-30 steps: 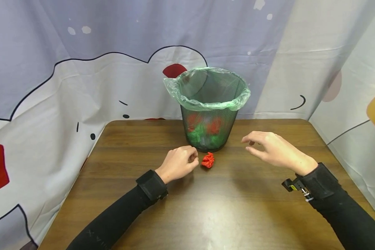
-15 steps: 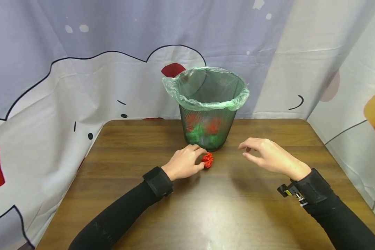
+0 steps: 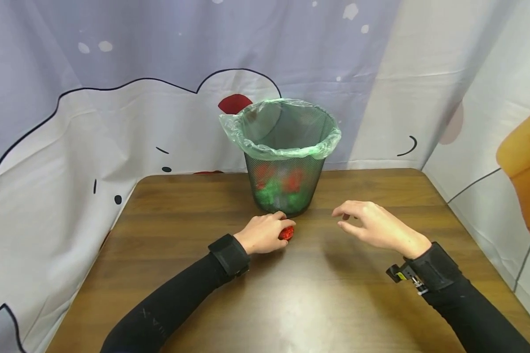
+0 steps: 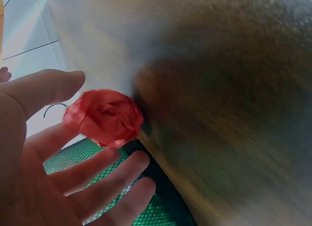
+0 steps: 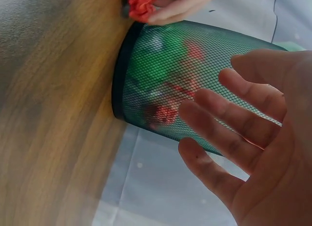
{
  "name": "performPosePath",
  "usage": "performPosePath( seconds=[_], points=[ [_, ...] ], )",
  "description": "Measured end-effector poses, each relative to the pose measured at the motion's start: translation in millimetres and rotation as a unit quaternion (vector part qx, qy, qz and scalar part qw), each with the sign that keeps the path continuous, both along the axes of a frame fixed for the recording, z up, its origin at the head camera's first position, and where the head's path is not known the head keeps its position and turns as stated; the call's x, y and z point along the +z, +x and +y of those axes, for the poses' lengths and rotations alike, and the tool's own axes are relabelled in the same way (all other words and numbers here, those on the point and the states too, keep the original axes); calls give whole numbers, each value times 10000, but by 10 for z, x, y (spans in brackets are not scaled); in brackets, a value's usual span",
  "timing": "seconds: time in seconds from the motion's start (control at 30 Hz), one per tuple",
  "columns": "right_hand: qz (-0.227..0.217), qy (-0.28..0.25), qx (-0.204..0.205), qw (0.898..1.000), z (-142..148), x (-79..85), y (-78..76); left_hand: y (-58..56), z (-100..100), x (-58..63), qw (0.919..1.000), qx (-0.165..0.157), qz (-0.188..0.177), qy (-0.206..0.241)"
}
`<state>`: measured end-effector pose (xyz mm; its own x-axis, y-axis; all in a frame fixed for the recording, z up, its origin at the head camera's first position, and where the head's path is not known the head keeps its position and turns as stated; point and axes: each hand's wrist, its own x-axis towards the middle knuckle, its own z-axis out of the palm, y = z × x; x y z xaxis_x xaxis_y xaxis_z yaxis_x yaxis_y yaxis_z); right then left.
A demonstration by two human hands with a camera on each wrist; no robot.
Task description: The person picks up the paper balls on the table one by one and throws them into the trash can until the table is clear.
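A small crumpled ball of red paper [image 3: 287, 233] lies on the table just in front of the waste bin [image 3: 311, 171]. My left hand [image 3: 265, 234] is around it, thumb on the near side and index finger over the far side. In the left wrist view the thumb is slightly apart from the red paper ball [image 4: 107, 118], which hides the index fingertip; the other fingers are spread loosely. My right hand [image 3: 377, 223] hovers over the table to the right of the bin, fingers relaxed and holding nothing.
The bin is dark mesh with a green plastic liner [image 3: 282, 153] folded over its rim. Red and green crumpled pieces show through its wall. A printed curtain [image 3: 181, 127] hangs behind the wooden table [image 3: 335, 294].
My left hand has moved right, its fingers spreading and then coming around the red paper ball. The right hand stays nearly in place. The head view has shifted slightly.
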<state>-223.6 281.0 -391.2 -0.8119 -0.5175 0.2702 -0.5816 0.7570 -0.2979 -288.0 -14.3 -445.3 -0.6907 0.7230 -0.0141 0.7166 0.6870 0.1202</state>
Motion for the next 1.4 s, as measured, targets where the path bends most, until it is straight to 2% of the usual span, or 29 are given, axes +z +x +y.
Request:
performPosePath(
  seconds=[0.2, 0.53, 0.7, 0.83, 1.0, 1.2, 1.4],
  points=[
    [7, -36, -2, 10000, -8, -29, 2, -4, -23, -44, 9997, -112, -148, -134],
    [-17, -58, 14, 10000, -20, -71, -5, 8, -50, -65, 9991, -205, -333, 138],
    [-33, -81, 21, 10000, -19, -88, -4, 32, -63, -19, 9988, -204, -357, 258],
    [-72, -94, -29, 9999, -2, -113, -6, 58, -77, 76, 9987, -209, -277, 374],
    [-164, -123, -63, 9998, 17, -143, -7, 89, -102, 253, 9985, -295, -172, 436],
    [-227, -143, -85, 9996, 11, -162, -1, 129, -135, 504, 9974, -377, 145, 590],
    [-328, -165, -93, 9993, 5, -190, 6, 138, -154, 701, 9952, -431, 466, 743]
  ],
)
